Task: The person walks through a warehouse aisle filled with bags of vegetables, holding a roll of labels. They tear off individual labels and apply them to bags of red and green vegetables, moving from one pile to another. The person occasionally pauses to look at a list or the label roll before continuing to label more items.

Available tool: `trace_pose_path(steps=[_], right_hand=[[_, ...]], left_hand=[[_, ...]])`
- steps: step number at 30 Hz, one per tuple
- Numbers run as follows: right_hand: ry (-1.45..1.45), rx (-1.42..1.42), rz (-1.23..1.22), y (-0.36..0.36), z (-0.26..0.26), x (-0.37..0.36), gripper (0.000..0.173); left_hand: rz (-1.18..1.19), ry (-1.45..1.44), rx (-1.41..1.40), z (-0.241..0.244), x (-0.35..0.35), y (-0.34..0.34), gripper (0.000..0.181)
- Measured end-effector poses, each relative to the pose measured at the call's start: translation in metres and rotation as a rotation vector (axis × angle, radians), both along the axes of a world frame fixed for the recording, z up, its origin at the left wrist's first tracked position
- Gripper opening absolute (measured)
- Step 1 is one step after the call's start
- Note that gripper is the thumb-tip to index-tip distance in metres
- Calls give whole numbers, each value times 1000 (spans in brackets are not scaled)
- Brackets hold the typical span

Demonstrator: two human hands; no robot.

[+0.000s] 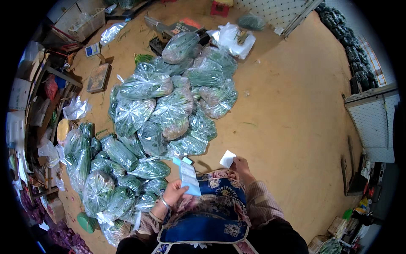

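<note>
My left hand (pixel 173 192) grips a folded light-blue paper slip (pixel 189 177) that bears writing, thumb on top. In my right hand (pixel 241 165), held in front of the flowered blue apron (pixel 222 190), is a small white slip of paper (pixel 227 158), pinched by a corner. Beyond and left of my hands lies a large heap of clear plastic bags of long green vegetables (pixel 171 104). More such bags (pixel 104 181) are piled close to my left arm.
A platform scale (pixel 98 77) with a blue display (pixel 92 50) stands at upper left. White plastic bags (pixel 234 38) lie beyond the heap. Cluttered shelving (pixel 47 95) runs along the left. At right are a white panel (pixel 374 123) and stacked dark bags (pixel 349 44).
</note>
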State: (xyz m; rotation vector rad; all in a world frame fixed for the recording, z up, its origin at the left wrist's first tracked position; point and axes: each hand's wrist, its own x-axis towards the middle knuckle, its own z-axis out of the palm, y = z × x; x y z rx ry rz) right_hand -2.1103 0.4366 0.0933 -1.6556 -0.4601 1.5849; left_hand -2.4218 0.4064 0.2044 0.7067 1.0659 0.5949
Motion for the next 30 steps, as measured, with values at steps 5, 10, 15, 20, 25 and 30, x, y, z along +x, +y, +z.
trace_pose_path(steps=[5, 10, 15, 20, 25, 30], right_hand=[[-64, -70, -101, 130, -95, 26, 20], [-752, -118, 103, 259, -254, 133, 24], [-1391, -392, 353, 408, -345, 188, 15], [-1207, 237, 651, 509, -336, 63, 37], [-1219, 217, 775, 553, -373, 25, 30], [-1240, 121, 920, 552, -398, 42, 33]], left_hand=[[59, -68, -305, -39, 30, 40, 12], [182, -39, -420, -113, 61, 64, 13], [341, -59, -658, -151, 107, 81, 22], [433, -65, -887, -171, 141, 89, 26], [463, -108, -847, -194, 148, 104, 27], [470, -122, -860, -204, 149, 85, 25]])
